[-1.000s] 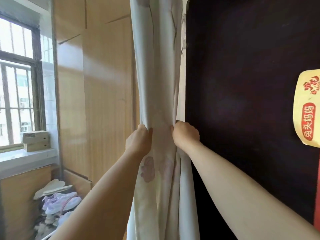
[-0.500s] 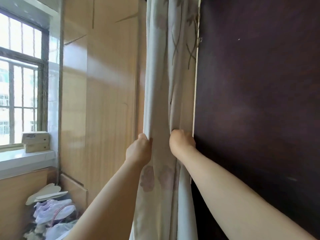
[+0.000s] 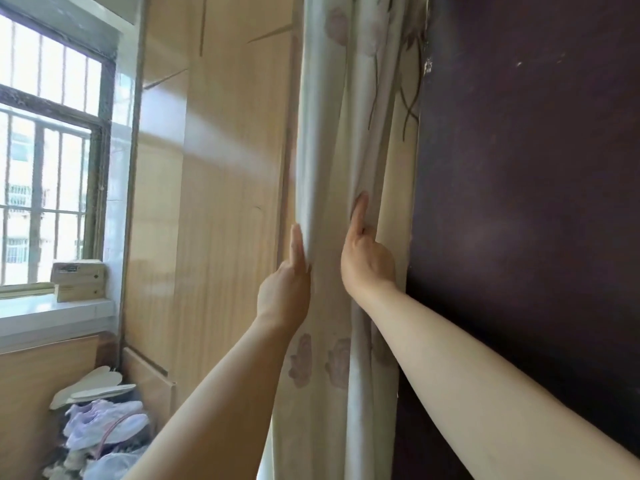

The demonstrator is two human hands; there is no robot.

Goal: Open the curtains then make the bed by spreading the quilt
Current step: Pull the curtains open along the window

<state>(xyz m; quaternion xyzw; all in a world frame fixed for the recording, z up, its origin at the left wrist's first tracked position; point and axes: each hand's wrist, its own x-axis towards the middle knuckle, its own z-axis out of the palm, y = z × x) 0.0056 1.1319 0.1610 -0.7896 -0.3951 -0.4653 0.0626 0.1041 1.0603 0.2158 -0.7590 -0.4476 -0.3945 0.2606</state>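
Where it hangs bunched between wood panelling and a dark board, the cream, pink-flowered curtain meets the left hand and right hand, fingers straight, the right's partly lost in folds.

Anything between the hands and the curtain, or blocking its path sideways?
Nothing visible between them: the left hand and right hand both lie flat against the bunched curtain. It hangs in the narrow gap between the wooden panel on its left and the dark board on its right, so it seems to have little room either way.
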